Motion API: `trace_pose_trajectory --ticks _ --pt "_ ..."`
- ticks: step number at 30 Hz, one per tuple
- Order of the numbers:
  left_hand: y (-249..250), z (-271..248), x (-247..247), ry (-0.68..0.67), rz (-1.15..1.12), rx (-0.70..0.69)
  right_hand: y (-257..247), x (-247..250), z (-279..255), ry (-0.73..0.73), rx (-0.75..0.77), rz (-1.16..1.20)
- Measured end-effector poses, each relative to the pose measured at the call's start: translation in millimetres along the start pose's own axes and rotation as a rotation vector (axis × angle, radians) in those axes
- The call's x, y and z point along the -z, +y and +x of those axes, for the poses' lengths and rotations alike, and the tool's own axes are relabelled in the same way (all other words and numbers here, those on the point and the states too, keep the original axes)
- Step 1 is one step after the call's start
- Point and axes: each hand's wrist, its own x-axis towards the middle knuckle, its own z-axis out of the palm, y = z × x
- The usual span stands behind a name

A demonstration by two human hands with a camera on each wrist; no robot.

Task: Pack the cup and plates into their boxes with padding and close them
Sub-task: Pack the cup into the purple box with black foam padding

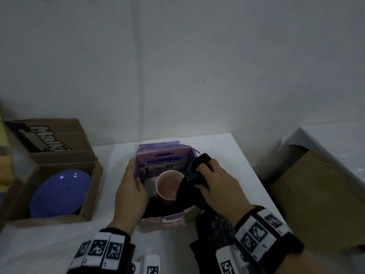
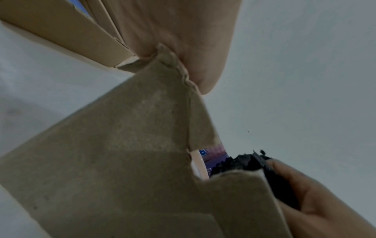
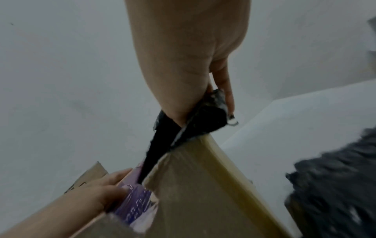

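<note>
A pink cup (image 1: 168, 186) stands inside a small purple printed box (image 1: 164, 163) in the middle of the white table. My left hand (image 1: 130, 186) grips the box's left wall (image 2: 122, 161), thumb inside. My right hand (image 1: 213, 182) clutches a black cloth (image 1: 189, 186) at the box's right wall, and the cloth hangs down into the box beside the cup. The right wrist view shows the cloth (image 3: 207, 119) bunched in my fingers above the box edge (image 3: 203, 193). A blue plate (image 1: 59, 192) lies in an open brown cardboard box (image 1: 59, 157) at the left.
More dark cloth (image 1: 213, 230) trails over the table near my right wrist. A brown cardboard piece (image 1: 316, 194) sits beyond the table's right edge, under a white-covered surface (image 1: 325, 139). A plain wall rises behind the table.
</note>
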Motion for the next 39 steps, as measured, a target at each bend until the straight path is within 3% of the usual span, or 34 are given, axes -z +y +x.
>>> trace_pose_trajectory --ticks 3,7,9,12,16,18,20,23,26,30,35,39 --pt "3.2 -1.0 0.6 0.004 -0.02 -0.024 -3.9 16.3 17.6 0.032 0.056 -0.047" --pt "-0.1 -0.6 -0.3 0.014 -0.03 -0.017 -18.4 37.0 44.9 0.286 0.084 -0.065" --pt "-3.4 -0.3 -1.1 0.015 -0.025 -0.003 -29.3 33.2 57.2 0.336 0.133 -0.147" --pt "-2.5 -0.3 -1.8 0.028 -0.036 0.003 -40.6 3.0 64.7 0.188 0.186 -0.299" --pt "3.1 -1.0 0.1 0.04 -0.087 -0.02 -56.1 -29.6 52.3 -0.206 0.153 -0.331" --pt "1.6 -0.4 -0.7 0.037 -0.083 -0.009 -59.7 -37.3 51.4 -0.408 0.084 -0.315" --pt "-0.6 0.4 -2.0 0.037 -0.094 0.007 -59.9 -36.9 59.1 -0.547 -0.077 -0.193" --pt "1.6 0.7 -2.1 0.045 -0.104 0.019 -53.0 -38.1 76.2 -0.589 -0.192 -0.019" --pt "2.5 0.4 -1.6 0.042 -0.132 0.008 -53.8 -33.2 84.5 -0.627 -0.189 -0.027" --pt "-1.3 2.0 -4.0 0.041 -0.113 0.019 -59.8 -23.8 91.9 -0.437 -0.143 -0.101" --pt "-1.5 1.5 -3.3 0.022 -0.104 0.023 -54.4 -45.0 88.6 -0.701 -0.254 0.06" --pt "-1.4 1.5 -2.9 0.017 -0.101 0.041 -46.2 -46.2 88.5 -0.715 -0.316 0.219"
